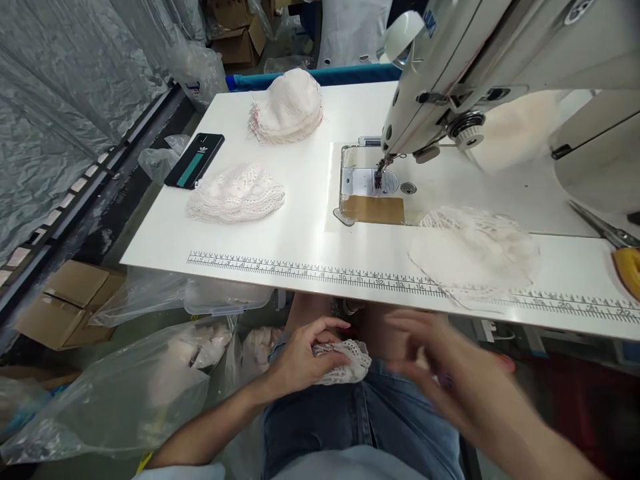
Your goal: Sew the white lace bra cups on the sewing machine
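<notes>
Lace piece (347, 365) sits low over the lap, below the near edge of the table (310, 233), pinched between thumb and fingers of the left hand (297, 357). Right hand (440, 350) is off to its right, motion-blurred; can't tell if its fingers are apart or closed on something. Main risk as I read it: a one-handed hold on thin, openwork stuff, so a loose thumb could let it slide off the jeans (315, 427) to the floor, or a hard squeeze could crease it. Fingertips could also snag the holes if the right hand comes in fast. Up top, cream cloth (475, 257) lies right by the near edge, over the ruler marks (280, 265); a sleeve or forearm brushing past could drag it off. Scissors (627, 267) are at the far right end of the table, near that cloth, so a careless sweep might catch both. Lace stack (237, 195) on the left lies loose against the phone (195, 160); grabbing the phone could skew the layers. Needle area (379, 180) of the sewing machine (450, 73) is well apart from both hands, so I'd rate finger injury low right now.
</notes>
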Action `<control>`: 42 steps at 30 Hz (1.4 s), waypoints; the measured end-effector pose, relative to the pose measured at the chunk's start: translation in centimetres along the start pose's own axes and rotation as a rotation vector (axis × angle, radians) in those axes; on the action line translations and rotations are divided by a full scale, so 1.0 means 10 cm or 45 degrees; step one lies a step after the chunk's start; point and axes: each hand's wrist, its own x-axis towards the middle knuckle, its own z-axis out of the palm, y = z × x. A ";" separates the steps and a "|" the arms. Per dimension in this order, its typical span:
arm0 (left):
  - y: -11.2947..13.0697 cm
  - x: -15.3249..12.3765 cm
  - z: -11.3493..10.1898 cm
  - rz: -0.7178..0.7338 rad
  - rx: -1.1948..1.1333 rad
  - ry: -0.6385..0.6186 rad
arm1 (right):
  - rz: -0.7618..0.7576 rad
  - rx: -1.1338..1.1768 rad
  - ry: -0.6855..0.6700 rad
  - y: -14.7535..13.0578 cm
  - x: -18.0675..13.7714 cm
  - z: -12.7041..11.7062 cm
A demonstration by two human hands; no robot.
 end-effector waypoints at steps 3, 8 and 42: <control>0.07 0.00 0.01 0.071 0.087 -0.029 | 0.072 0.152 -0.232 -0.17 0.06 0.30; 0.04 0.02 0.00 -0.020 0.010 0.039 | 0.344 0.599 -0.350 -0.02 0.10 0.44; 0.10 0.12 0.23 -0.265 0.340 -0.248 | 0.090 0.588 -0.330 0.20 -0.09 0.41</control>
